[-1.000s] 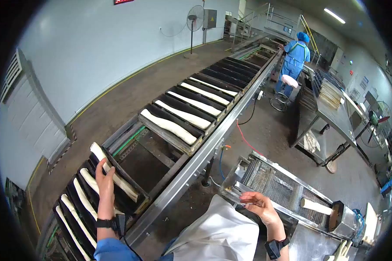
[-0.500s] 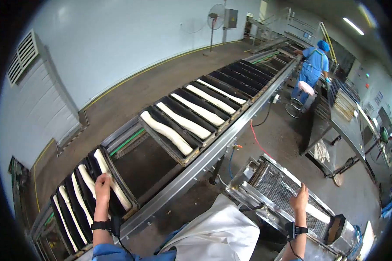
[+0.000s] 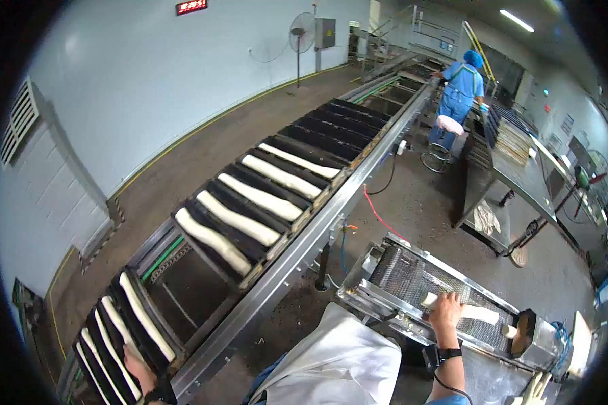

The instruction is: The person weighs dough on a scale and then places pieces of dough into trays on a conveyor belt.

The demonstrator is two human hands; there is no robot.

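My right hand (image 3: 446,312) is wrapped over a pale dough roll (image 3: 479,313) on the wire-mesh conveyor (image 3: 415,278), with both ends of the roll showing past it. At the lower left, my left hand (image 3: 139,368) has its fingers on the near part of a dough strip (image 3: 117,319) lying in a black tray (image 3: 157,317); its fingertips are partly hidden. Other long strips lie in neighbouring grooves of that tray. A short dough end (image 3: 509,331) sits at the mesh conveyor's right end.
A second black tray (image 3: 248,270) with several dough strips stands farther up the metal-railed conveyor (image 3: 297,260), and darker trays (image 3: 344,125) follow. A co-worker (image 3: 461,91) in blue stands beyond, near a stool (image 3: 436,158) and metal table (image 3: 513,179). A pale glove-like item (image 3: 537,388) lies lower right.
My left hand has moved down and nearer along the tray. My right hand has shifted slightly left on the mesh conveyor, where the dough looks shorter, with a separate end. The trays appear lower left.
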